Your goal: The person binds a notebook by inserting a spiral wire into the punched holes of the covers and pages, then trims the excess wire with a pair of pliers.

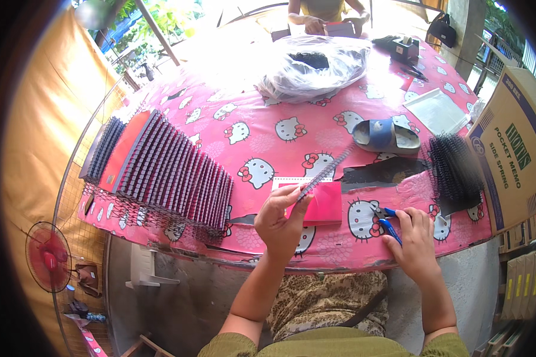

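Note:
In my left hand (280, 220) a dark spiral binding coil (327, 171) is pinched between thumb and fingers, slanting up to the right. Just beneath it lies a small pink-covered notepad (327, 205), with a white punched edge (286, 181) along its top; my fingers partly cover it. To the right, my right hand (415, 241) is curled at the blue handles of a pair of pliers (389, 229), whose jaws point left just above the tablecloth. My palm hides part of the handles.
Stacked spiral-bound notepads (173, 169) stand at the left. Loose black coils (455, 169) lie beside a cardboard box (512, 149) at the right. A blue slipper (386, 135), clear plastic bag (315, 65) and tape dispenser (405, 49) rest farther back. Another person's hands (315, 25) work across the table.

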Available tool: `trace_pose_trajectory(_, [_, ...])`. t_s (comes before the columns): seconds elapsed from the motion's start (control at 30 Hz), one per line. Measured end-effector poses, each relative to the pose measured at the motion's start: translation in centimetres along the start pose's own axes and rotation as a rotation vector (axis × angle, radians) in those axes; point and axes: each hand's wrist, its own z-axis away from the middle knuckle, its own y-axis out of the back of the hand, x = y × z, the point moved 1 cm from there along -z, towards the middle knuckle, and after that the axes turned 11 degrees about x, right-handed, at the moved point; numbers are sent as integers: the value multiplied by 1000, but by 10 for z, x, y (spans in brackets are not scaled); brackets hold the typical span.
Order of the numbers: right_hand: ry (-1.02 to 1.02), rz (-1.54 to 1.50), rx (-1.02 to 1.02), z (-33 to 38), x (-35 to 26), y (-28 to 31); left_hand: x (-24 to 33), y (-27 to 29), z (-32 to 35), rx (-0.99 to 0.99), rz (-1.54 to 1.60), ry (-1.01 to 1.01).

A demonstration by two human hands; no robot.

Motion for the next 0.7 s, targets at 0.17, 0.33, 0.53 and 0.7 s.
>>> trace_pose_trajectory(0.17, [33, -148, -5, -23, 4, -4, 20, 4, 12, -24, -168, -100])
trace_pose_trajectory(0.33, [152, -590, 21, -28, -42, 6, 22, 13, 26, -11, -137, -4])
trace_pose_trajectory(0.53, [289, -542, 205, -33, -87, 18, 31, 12, 27, -78, -226, -132])
trace_pose_trajectory(0.7, [-76, -949, -254, -39, -83, 15, 33, 15, 30, -35, -202, -126])
